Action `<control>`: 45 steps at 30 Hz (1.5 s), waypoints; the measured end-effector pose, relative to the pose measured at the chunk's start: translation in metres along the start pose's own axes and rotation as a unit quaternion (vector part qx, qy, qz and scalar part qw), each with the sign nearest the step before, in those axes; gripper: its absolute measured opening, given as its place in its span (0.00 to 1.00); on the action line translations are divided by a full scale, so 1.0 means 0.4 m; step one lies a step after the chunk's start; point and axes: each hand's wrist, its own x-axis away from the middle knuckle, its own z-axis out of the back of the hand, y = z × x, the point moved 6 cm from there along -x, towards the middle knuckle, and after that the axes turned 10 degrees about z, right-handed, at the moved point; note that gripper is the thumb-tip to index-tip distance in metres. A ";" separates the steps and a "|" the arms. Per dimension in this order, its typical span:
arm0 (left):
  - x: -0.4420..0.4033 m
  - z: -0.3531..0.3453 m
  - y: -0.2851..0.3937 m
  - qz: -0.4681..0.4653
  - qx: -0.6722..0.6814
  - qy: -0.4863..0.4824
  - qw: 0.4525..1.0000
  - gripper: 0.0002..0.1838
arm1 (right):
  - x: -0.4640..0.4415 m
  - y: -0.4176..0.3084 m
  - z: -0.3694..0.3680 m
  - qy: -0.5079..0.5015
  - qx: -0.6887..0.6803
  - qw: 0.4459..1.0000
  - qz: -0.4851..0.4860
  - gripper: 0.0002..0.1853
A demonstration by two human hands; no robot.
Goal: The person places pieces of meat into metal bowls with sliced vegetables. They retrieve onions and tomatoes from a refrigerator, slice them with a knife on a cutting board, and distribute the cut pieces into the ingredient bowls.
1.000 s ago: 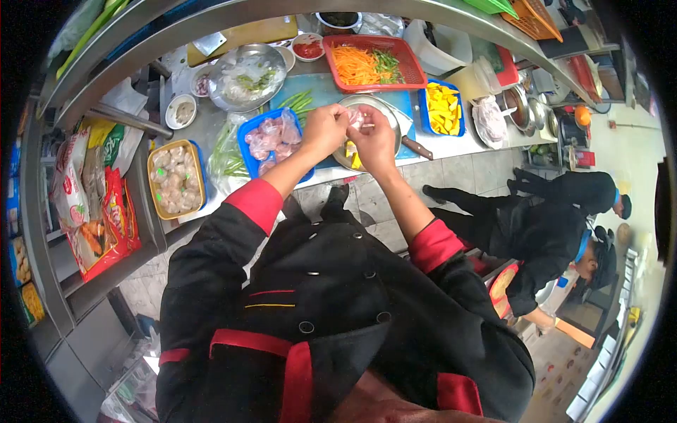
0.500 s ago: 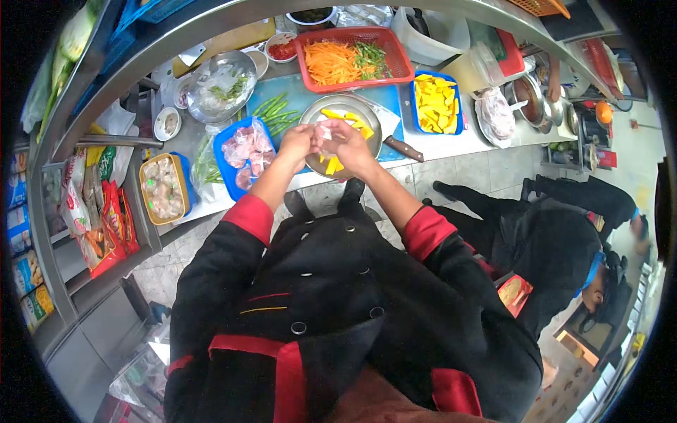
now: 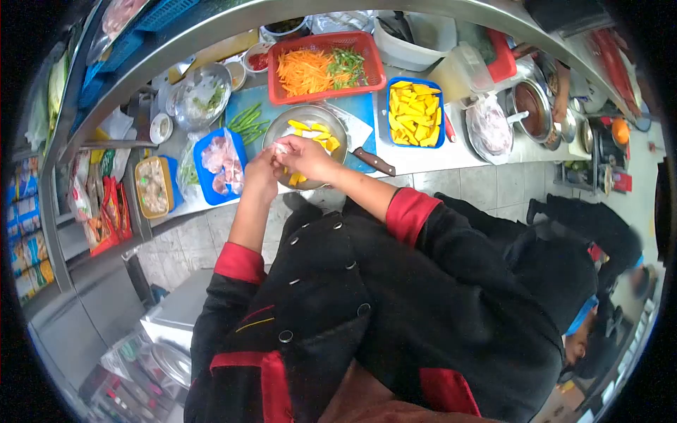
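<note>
Both hands meet over the left rim of a steel bowl [image 3: 337, 125] that holds yellow cut pieces [image 3: 321, 129]. My left hand [image 3: 262, 170] is closed, its fingertips against those of my right hand [image 3: 305, 156], which pinches too. Between them shows a small pale, pinkish-white piece [image 3: 281, 149]; its kind is unclear. Left of my hands sits a blue tray [image 3: 206, 192] of raw pink meat [image 3: 222, 163]. Long green beans [image 3: 247, 124] lie on the blue cutting board [image 3: 243, 97] behind. A knife [image 3: 374, 161] with a brown handle rests right of the bowl.
A red basket [image 3: 275, 84] with shredded carrot stands at the back. To the right are a blue tray [image 3: 388, 116] of yellow pieces and a bagged pale item [image 3: 489, 125]. An orange container [image 3: 152, 185] stands left. Other people [image 3: 550, 275] are at the right.
The view has shifted, so the counter's things appear farther left. My hands stay together at the bowl, now over its left side, with the pale piece still between the fingers.
</note>
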 end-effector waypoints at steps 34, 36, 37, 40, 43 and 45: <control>0.065 0.011 0.010 -0.076 0.039 0.042 0.995 0.12 | -0.005 -0.030 -0.010 0.048 -0.033 0.998 -0.014 0.24; 0.046 0.021 0.009 -0.055 0.054 0.030 0.997 0.11 | -0.021 -0.028 -0.015 0.062 -0.022 0.998 0.015 0.22; 0.029 0.020 -0.001 -0.021 0.065 -0.034 0.997 0.10 | -0.027 -0.027 -0.010 0.066 -0.020 0.997 0.015 0.22; 0.026 0.024 0.010 0.039 0.065 -0.145 0.987 0.09 | -0.029 -0.043 -0.022 0.013 -0.126 0.992 0.000 0.21; 0.044 0.015 0.030 0.083 0.040 -0.210 0.973 0.08 | -0.028 -0.057 -0.021 -0.022 -0.183 0.981 -0.056 0.22; 0.047 0.014 0.021 0.108 0.026 -0.232 0.966 0.08 | -0.023 -0.040 -0.019 0.023 -0.236 0.967 -0.088 0.26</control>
